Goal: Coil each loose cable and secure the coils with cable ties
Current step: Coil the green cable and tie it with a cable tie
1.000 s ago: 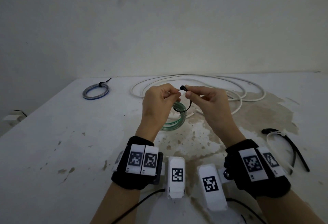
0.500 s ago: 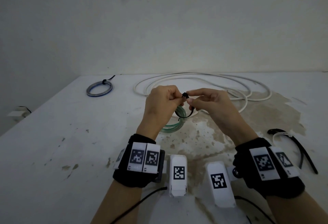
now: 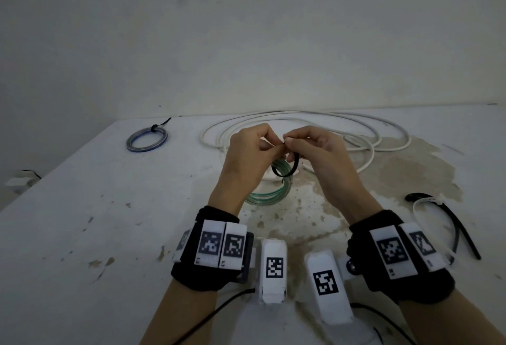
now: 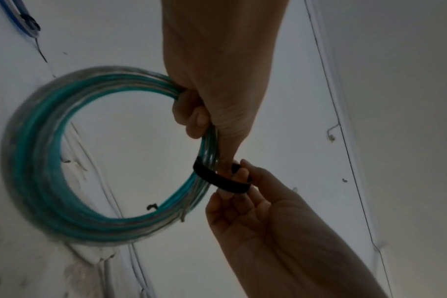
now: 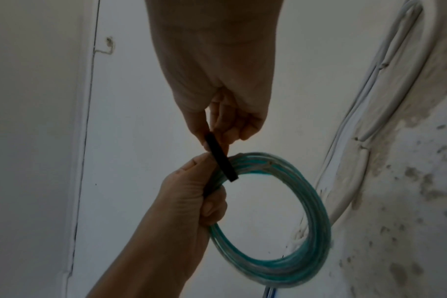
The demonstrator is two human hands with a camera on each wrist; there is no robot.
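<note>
A coil of green and clear cable (image 3: 269, 194) (image 4: 64, 161) (image 5: 288, 252) hangs above the white table (image 3: 109, 221). My left hand (image 3: 247, 158) (image 4: 204, 113) (image 5: 191, 197) grips the coil's top strands. A black cable tie (image 3: 287, 168) (image 4: 222, 179) (image 5: 221, 159) is looped around the bundle there. My right hand (image 3: 309, 145) (image 4: 235, 181) (image 5: 217, 125) pinches the tie's ends just beside my left fingertips. A long white cable (image 3: 356, 131) lies loose in wide loops at the back of the table.
A blue and grey coil (image 3: 147, 139), bound with a black tie, lies at the back left. Spare black and white cable ties (image 3: 449, 216) lie at the right. A stained patch (image 3: 397, 175) marks the table's middle right. A wall stands behind.
My hands have drawn closer together and the tie's loop around the bundle has shrunk. The pinched ends now sit hidden between my fingertips.
</note>
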